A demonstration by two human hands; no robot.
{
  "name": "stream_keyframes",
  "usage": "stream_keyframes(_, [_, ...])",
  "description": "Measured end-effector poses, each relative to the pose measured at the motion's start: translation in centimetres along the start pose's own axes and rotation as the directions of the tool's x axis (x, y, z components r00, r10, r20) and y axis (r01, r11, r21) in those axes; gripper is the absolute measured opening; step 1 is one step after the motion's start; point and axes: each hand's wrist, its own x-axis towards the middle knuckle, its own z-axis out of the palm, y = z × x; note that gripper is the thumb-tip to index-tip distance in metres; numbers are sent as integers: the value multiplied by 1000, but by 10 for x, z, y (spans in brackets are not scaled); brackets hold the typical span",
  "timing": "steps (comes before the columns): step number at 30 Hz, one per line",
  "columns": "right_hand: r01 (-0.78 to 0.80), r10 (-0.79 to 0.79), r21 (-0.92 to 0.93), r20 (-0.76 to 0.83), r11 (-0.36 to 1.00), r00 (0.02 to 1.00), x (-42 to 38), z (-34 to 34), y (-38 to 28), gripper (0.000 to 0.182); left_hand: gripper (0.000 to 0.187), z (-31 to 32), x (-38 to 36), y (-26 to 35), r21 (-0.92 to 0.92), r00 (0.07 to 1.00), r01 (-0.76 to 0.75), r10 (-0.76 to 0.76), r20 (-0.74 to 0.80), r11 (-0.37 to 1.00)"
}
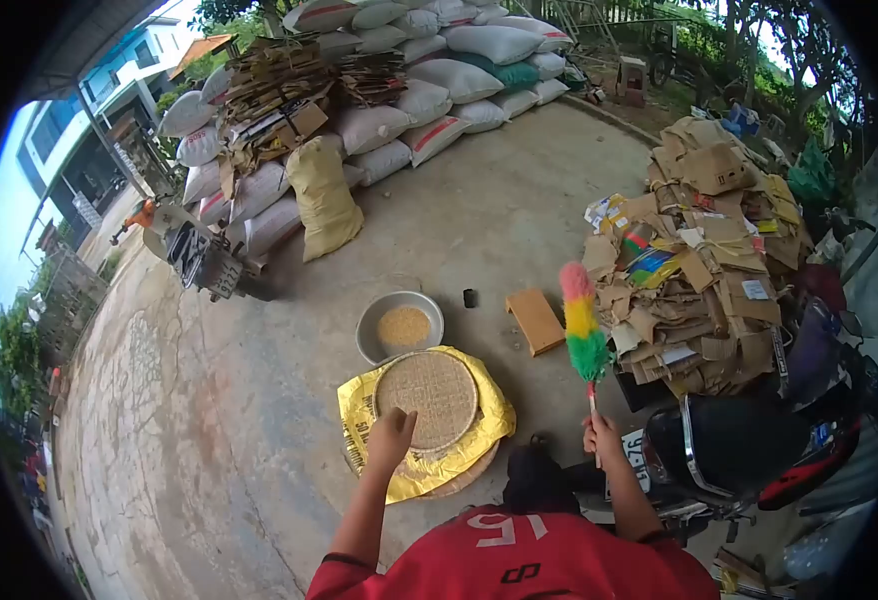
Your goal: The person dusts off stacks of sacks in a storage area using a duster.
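My right hand [602,441] is wrapped round the handle of a feather duster [584,325], held upright with its pink, yellow and green head at the top. My left hand [391,438] is closed and overlaps the lower left rim of a round woven tray [429,392] in this view; what its fingers may hold is hidden. The tray rests on a yellow plastic sack [492,410] with dark print. Part of another round woven tray [464,480] shows from beneath the sack. Just beyond stands a metal basin [367,335] with grain [403,326] in it.
A small wooden stool [535,322] and a small black container [470,298] are on the concrete ahead. Flattened cardboard [699,270] is heaped to the right, beside a parked motorbike [734,440]. Stacked white sacks [424,100] and another motorbike [204,255] stand farther off.
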Motion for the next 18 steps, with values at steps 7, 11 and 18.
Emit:
stream_keyframes(7, [-159,166,156,-38,975,985,186,-25,-27,34,33,137,213,85,-85,951,-87,109,289,993])
stream_keyframes(11, [-154,156,44,-46,987,987,299,-45,-96,34,35,225,319,133,-86,773,-231,236,589,969])
stream_keyframes(18, [-106,97,-181,-62,978,993,435,-54,-222,30,32,212,448,163,-143,916,-22,77,395,989])
